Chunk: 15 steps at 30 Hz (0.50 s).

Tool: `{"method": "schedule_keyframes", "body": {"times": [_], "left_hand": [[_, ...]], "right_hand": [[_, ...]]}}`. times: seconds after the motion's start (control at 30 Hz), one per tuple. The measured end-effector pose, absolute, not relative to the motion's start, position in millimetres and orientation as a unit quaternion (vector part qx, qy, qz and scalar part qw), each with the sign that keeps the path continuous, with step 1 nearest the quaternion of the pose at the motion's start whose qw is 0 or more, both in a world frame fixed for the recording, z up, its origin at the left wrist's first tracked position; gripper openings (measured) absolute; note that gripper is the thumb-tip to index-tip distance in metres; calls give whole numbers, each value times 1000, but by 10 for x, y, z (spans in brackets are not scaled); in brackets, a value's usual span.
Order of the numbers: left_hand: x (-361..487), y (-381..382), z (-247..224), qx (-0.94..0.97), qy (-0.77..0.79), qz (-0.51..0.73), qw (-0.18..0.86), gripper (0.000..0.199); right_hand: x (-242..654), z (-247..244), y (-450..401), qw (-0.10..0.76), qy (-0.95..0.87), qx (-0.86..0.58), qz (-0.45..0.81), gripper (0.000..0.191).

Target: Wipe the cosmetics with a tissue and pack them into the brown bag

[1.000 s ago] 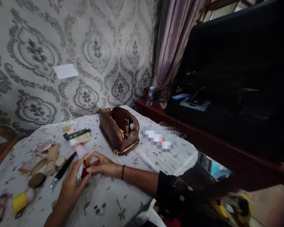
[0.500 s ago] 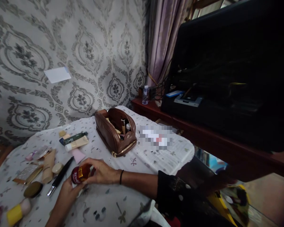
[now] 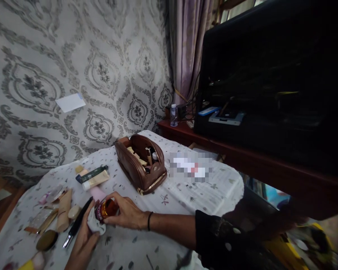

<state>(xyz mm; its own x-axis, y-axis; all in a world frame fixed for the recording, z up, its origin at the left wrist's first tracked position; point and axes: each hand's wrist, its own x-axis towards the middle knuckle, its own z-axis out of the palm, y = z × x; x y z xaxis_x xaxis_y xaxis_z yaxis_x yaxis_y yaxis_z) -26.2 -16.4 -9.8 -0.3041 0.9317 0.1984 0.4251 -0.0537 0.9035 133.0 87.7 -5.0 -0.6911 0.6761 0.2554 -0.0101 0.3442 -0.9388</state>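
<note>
A small amber jar [image 3: 110, 207] with a dark red label is tilted between both hands, low in the head view. My right hand [image 3: 129, 213] has its fingers wrapped round the jar's right end. A white cloth or tissue [image 3: 95, 224] is pressed against the jar's left side by my left hand [image 3: 86, 234]. Just left of that hand lies a black-handled brush [image 3: 79, 221] with a silver end. Beyond the hands, a brown cosmetic bag [image 3: 139, 165] stands unzipped, with small bottles and gold items inside.
Tubes [image 3: 95, 180], a round brush head [image 3: 47, 240], a beige tube [image 3: 64, 210] and other cosmetics lie at the left of the cloth-covered table [image 3: 146, 243]. A bottle [image 3: 174, 115] stands on the red-brown desk [image 3: 174, 130] beside a large black screen [image 3: 270, 75].
The white cloth now shows against the jar in my left hand. The jar has turned slightly within both hands, and the camera view has shifted.
</note>
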Motion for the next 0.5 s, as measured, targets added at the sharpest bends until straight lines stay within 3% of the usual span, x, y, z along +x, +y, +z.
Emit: {"method": "schedule_keyframes", "body": {"times": [0.23, 0.5], "left_hand": [[-108, -196, -197, 532, 647, 478, 265, 73], [-242, -240, -112, 491, 732, 413, 229, 54]], "right_hand": [[1345, -34, 936, 281, -763, -302, 498, 46], [1377, -38, 939, 272, -800, -238, 478, 42]]}}
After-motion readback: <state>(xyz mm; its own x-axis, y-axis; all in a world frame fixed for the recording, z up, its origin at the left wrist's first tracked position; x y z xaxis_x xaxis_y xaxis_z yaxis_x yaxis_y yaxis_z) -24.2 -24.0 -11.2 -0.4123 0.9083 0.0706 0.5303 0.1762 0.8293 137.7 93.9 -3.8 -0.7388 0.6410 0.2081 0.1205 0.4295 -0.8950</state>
